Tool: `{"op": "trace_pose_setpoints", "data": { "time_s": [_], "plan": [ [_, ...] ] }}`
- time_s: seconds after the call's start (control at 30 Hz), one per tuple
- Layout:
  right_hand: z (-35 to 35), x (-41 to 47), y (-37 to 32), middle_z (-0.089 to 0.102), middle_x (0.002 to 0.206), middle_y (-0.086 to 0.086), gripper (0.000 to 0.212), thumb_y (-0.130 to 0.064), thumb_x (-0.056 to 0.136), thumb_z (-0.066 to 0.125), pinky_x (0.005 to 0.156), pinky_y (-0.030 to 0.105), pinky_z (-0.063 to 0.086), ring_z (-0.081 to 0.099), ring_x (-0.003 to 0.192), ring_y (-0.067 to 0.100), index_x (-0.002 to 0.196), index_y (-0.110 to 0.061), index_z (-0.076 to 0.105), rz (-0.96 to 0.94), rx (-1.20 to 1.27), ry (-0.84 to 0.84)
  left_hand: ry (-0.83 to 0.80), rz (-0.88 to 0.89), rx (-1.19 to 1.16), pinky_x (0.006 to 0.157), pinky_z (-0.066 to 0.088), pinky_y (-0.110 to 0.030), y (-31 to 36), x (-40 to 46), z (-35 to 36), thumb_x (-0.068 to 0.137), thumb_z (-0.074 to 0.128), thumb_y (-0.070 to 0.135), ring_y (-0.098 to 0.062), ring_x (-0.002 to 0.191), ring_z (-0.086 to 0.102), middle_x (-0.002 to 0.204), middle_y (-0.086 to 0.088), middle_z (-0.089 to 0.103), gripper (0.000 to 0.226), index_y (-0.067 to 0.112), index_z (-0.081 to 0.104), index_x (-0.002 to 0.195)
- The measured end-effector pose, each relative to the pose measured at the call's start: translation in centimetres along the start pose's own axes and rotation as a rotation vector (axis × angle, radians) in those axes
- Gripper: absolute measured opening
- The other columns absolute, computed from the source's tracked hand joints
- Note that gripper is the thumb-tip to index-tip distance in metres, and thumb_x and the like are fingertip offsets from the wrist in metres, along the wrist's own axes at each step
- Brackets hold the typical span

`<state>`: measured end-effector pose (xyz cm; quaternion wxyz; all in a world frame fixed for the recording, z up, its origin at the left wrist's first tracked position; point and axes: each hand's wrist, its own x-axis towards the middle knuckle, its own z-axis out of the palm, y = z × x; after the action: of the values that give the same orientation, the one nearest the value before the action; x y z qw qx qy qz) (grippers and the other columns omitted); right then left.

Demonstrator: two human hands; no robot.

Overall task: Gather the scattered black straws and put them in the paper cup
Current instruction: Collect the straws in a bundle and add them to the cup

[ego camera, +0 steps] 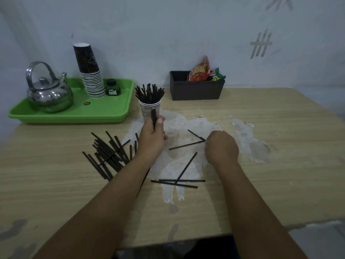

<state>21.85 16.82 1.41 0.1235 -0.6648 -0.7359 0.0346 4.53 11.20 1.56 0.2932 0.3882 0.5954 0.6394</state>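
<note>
A white paper cup (pixel 149 110) stands at the table's middle back, with several black straws (pixel 149 94) upright in it. My left hand (pixel 152 137) is closed around a few black straws (pixel 154 115), held upright just in front of the cup. My right hand (pixel 221 146) pinches the ends of two straws (pixel 194 140) lying in a V on the table. A pile of several straws (pixel 109 154) lies to the left of my left arm. Three more straws (pixel 179 179) lie crossed nearer to me.
A green tray (pixel 104 109) at the back left holds a steel kettle (pixel 47 92), a stack of paper cups (pixel 90 71) and an ink bottle (pixel 113 87). A dark box (pixel 196 90) with snack packets stands at the back. The wooden tabletop (pixel 280 128) has worn white patches.
</note>
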Motion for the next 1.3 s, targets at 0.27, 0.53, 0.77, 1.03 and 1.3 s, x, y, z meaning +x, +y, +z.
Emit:
{"op": "trace_pose_setpoints", "data": {
  "time_s": [0.27, 0.53, 0.77, 1.03, 1.3],
  "plan": [
    [-0.2, -1.1, -0.6, 0.051, 0.126, 0.015, 0.036, -0.013, 0.09, 0.047, 0.094, 0.041, 0.037, 0.044, 0.116, 0.032, 0.125, -0.005, 0.048, -0.011, -0.144, -0.06, 0.068, -0.059, -0.165, 0.055, 0.039, -0.025, 0.4, -0.1, 0.0, 0.104, 0.04, 0.025, -0.005, 0.054, 0.038, 0.066, 0.006, 0.04, 0.022, 0.014, 0.058, 0.11],
    [0.1, -1.3, -2.1, 0.058, 0.099, 0.004, 0.012, -0.014, 0.098, 0.043, 0.079, 0.037, 0.044, 0.054, 0.093, 0.025, 0.103, -0.015, 0.055, -0.186, 0.299, 0.065, 0.041, -0.128, -0.367, 0.049, 0.031, -0.023, 0.8, -0.1, -0.1, 0.101, 0.049, 0.022, -0.006, 0.05, 0.032, 0.068, 0.003, 0.041, 0.013, 0.015, 0.056, 0.093],
    [0.7, -2.3, -4.0, 0.055, 0.092, -0.002, 0.011, -0.019, 0.101, 0.044, 0.063, 0.025, 0.036, 0.049, 0.076, 0.013, 0.095, -0.017, 0.053, -0.466, 0.571, 0.052, -0.038, -0.111, -0.395, 0.049, 0.035, -0.021, 0.9, -0.5, -0.1, 0.098, 0.055, 0.02, -0.007, 0.05, 0.036, 0.074, -0.001, 0.049, 0.009, 0.016, 0.058, 0.09],
    [0.8, -1.8, -3.7, 0.055, 0.105, 0.002, 0.023, -0.013, 0.099, 0.046, 0.069, 0.003, 0.035, 0.048, 0.084, 0.008, 0.116, -0.013, 0.062, -0.317, 0.655, 0.115, 0.113, -0.177, -0.411, 0.05, 0.034, -0.021, 1.0, 0.0, -0.3, 0.104, 0.04, 0.031, -0.006, 0.054, 0.041, 0.068, 0.002, 0.057, 0.033, 0.011, 0.062, 0.087],
    [0.1, -2.4, -3.8, 0.065, 0.087, -0.004, 0.016, -0.022, 0.1, 0.048, 0.067, 0.024, 0.053, 0.063, 0.072, 0.011, 0.11, -0.028, 0.06, -0.206, 1.021, -0.004, 0.157, -0.187, -0.444, 0.063, 0.052, -0.029, 0.9, 0.2, -0.4, 0.103, 0.042, 0.034, -0.009, 0.057, 0.049, 0.06, 0.005, 0.044, 0.031, 0.014, 0.059, 0.085]
  ]
}}
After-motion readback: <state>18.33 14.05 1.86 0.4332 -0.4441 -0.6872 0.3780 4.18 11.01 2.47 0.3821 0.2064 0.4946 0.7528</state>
